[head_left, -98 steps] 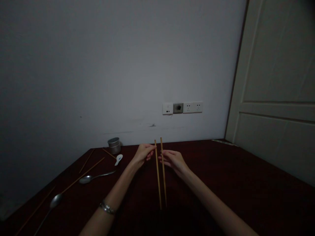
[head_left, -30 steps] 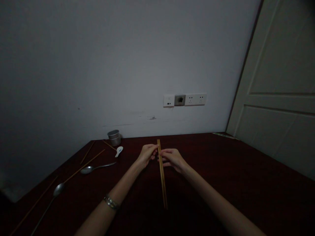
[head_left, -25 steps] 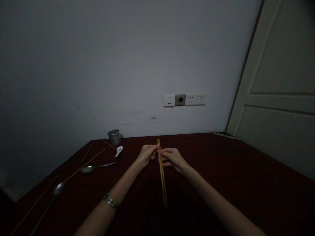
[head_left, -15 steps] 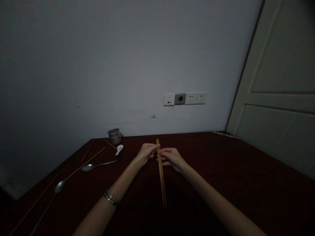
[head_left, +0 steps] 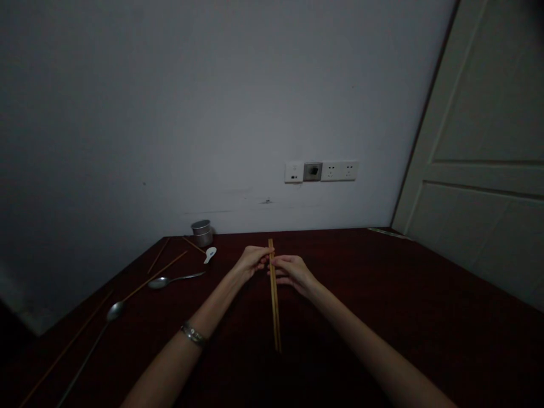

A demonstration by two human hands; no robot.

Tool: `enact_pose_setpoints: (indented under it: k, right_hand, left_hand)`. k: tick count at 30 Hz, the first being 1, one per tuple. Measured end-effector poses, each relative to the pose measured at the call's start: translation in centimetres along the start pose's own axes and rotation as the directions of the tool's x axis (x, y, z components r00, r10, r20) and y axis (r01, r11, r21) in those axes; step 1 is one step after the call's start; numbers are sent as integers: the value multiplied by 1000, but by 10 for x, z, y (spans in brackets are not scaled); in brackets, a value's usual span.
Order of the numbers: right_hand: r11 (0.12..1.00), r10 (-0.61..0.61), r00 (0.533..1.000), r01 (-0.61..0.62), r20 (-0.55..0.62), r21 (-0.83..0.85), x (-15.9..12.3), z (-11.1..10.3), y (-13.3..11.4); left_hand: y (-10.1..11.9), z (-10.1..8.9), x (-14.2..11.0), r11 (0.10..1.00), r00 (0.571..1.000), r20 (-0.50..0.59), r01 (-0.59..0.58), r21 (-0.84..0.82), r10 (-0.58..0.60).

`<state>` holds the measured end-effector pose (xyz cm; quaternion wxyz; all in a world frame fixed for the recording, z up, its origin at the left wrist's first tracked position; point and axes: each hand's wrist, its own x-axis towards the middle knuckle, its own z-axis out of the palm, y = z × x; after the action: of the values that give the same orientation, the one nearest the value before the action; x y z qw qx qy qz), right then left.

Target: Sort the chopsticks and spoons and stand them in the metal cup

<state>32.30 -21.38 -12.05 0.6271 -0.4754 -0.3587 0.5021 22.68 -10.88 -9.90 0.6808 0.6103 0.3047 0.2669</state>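
Note:
A pair of wooden chopsticks [head_left: 274,309] lies side by side between my two hands, the long ends pointing toward me. My left hand [head_left: 254,259] pinches them near the far end, thumb on top. Just below that, my right hand [head_left: 293,269] grips the same pair from the right side, its lower fingers partly stretched out. Left of my hands on the dark red table [head_left: 361,317] lie a metal spoon [head_left: 159,282], a longer metal spoon [head_left: 114,311] and a white soup spoon [head_left: 211,253].
Several single chopsticks [head_left: 157,275] lie scattered at the left. A metal cup [head_left: 202,233] stands at the back left near the wall [head_left: 238,113]. Sockets [head_left: 339,171] are set in the wall, and a panelled door [head_left: 480,198] stands at the right.
The near ends of the chopsticks have swung slightly left. Both hands keep their hold. The view has shifted a little, moving the items at the left rightward in the picture.

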Motion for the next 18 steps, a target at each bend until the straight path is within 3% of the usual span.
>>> enact_pose_setpoints:
  k: [4,11,15,18]
  right_hand:
    - [1000,21,1000,-21,10,13,-1,3,5]
    - [998,57,992,-57,-116,6,1,-6,10]
    - [980,97,989,-113,-109,-161,-1,0,13]
    - [919,125,988,-149,-89,-365,-2,12,17]
  left_hand:
    - [-5,-12,-5,999,999,-25,38,-4,-38]
    - [-23,-41,-7,993,988,-105,118,6,-117]
    - [-34,-45,-9,982,969,-181,181,45,-171]
    - [-40,-44,-10,973,959,-202,217,83,-196]
